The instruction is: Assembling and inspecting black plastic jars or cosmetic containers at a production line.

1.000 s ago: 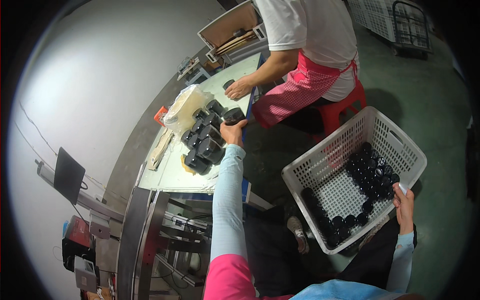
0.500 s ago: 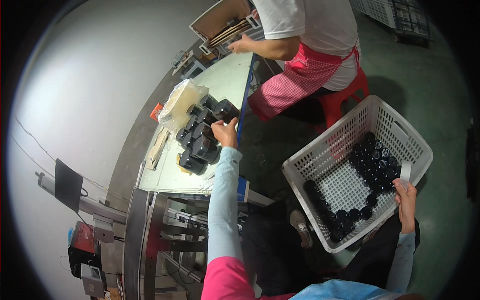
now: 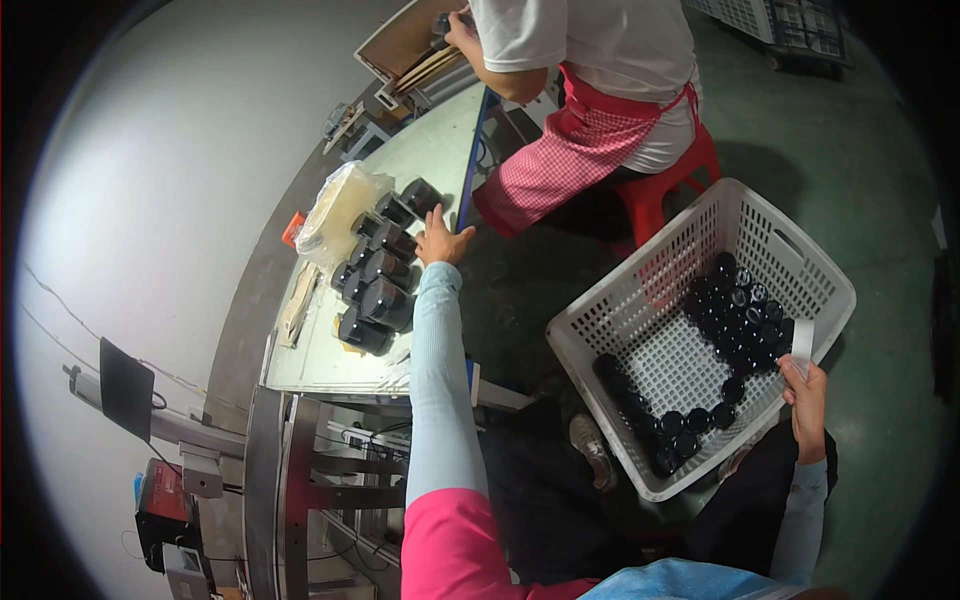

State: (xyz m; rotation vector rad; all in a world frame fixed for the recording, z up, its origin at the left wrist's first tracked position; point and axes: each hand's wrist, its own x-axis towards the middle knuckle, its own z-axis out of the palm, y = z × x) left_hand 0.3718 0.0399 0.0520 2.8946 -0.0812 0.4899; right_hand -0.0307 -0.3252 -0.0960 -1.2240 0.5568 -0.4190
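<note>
My left hand (image 3: 440,241) is stretched over the table's right edge with its fingers apart, holding nothing. Just beyond its fingertips stands a dark, glossy jar (image 3: 421,195), at the far end of a group of several similar black jars (image 3: 386,303). Down at the right, my right hand (image 3: 808,398) pinches a white strip (image 3: 803,341) at the near right rim of a white perforated plastic crate (image 3: 583,350). Inside that crate lie many small round black pieces (image 3: 735,318), which look like jars or lids, grouped along two sides.
The pale green table (image 3: 440,138) carries a plastic-wrapped pale bundle (image 3: 341,212) behind the jars. A co-worker in a checked red apron (image 3: 560,165) sits on a red stool (image 3: 650,205) beyond the crate. A monitor (image 3: 127,390) hangs at the left.
My left hand has spread its fingers and come away from the far jar, which now stands on the table. The co-worker's hand has lifted to a dark object. My right hand keeps its hold.
</note>
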